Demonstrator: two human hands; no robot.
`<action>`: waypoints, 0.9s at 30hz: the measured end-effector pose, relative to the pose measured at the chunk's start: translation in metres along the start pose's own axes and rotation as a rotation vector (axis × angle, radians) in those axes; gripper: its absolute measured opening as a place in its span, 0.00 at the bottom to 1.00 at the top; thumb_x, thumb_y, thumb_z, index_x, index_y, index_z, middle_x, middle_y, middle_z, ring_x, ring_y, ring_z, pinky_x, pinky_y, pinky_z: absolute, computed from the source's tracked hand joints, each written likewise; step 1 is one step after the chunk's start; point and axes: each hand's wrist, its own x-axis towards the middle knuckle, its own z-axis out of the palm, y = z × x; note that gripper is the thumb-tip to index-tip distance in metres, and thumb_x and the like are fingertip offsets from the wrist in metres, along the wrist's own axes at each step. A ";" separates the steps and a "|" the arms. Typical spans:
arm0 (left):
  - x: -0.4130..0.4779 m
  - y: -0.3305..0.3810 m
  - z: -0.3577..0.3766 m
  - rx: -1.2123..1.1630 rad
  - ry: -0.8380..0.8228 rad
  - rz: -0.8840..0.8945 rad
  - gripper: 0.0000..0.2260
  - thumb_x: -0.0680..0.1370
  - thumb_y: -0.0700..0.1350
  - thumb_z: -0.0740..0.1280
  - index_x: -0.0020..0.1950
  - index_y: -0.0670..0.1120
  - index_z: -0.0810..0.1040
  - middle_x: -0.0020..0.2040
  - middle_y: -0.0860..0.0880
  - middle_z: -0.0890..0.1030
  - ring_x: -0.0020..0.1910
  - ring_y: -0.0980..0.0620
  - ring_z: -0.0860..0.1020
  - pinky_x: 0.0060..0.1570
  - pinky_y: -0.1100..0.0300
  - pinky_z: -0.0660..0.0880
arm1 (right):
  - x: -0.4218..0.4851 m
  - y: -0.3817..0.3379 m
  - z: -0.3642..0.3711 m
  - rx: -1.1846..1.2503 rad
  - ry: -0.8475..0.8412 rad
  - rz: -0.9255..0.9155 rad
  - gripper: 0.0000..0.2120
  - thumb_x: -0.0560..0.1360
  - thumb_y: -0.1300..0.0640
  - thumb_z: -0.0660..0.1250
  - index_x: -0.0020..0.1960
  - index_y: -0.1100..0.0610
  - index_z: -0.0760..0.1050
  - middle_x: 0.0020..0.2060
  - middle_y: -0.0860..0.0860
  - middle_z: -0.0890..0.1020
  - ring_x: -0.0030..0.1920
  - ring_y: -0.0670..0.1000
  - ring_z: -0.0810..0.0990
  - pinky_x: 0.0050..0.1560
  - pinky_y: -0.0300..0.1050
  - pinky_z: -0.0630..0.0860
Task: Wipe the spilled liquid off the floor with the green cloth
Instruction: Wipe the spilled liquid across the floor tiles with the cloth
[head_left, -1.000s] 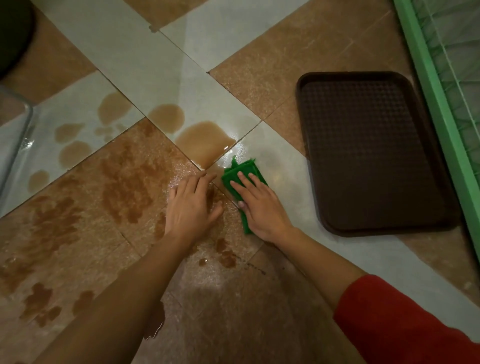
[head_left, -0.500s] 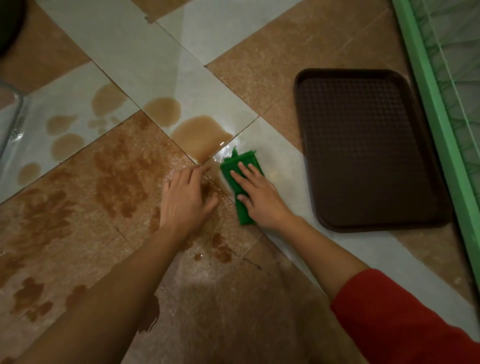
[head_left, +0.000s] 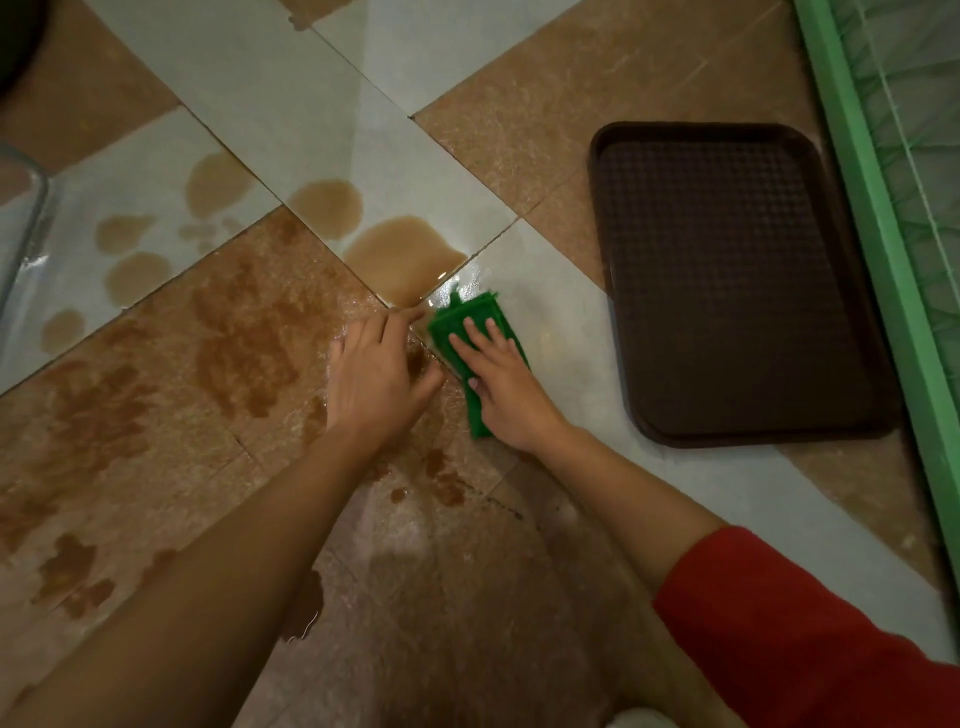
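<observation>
Down on the tiled floor (head_left: 249, 62), the right hand (head_left: 501, 382) is pressing flat, fingers spread, on the green cloth (head_left: 470, 325), and it's nudged a bit further up toward the big brown puddle (head_left: 405, 257) than a second ago. The left hand (head_left: 376, 374) is lying open on the wet tile just beside the cloth, pretty much where it was. Off to the right, the brown tray (head_left: 727, 280) is sitting untouched, same spot.
</observation>
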 end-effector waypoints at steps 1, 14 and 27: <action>0.000 0.001 -0.001 0.000 0.005 0.005 0.23 0.73 0.51 0.66 0.67 0.49 0.68 0.62 0.48 0.74 0.61 0.48 0.68 0.56 0.54 0.61 | 0.005 -0.001 -0.003 -0.002 0.001 0.021 0.27 0.79 0.65 0.55 0.76 0.55 0.52 0.77 0.52 0.49 0.76 0.54 0.41 0.72 0.46 0.37; -0.008 0.001 -0.007 -0.038 -0.037 0.114 0.20 0.72 0.48 0.67 0.64 0.47 0.71 0.52 0.46 0.78 0.53 0.47 0.71 0.52 0.54 0.65 | -0.024 0.008 -0.004 -0.020 -0.057 -0.032 0.26 0.80 0.63 0.55 0.76 0.53 0.53 0.77 0.50 0.50 0.75 0.51 0.38 0.73 0.45 0.37; -0.026 0.008 -0.009 0.005 -0.059 0.179 0.18 0.73 0.49 0.67 0.62 0.47 0.73 0.55 0.45 0.78 0.56 0.45 0.72 0.56 0.50 0.66 | -0.059 -0.003 0.007 -0.032 -0.096 0.072 0.31 0.79 0.66 0.53 0.77 0.53 0.45 0.77 0.50 0.43 0.74 0.52 0.34 0.72 0.46 0.33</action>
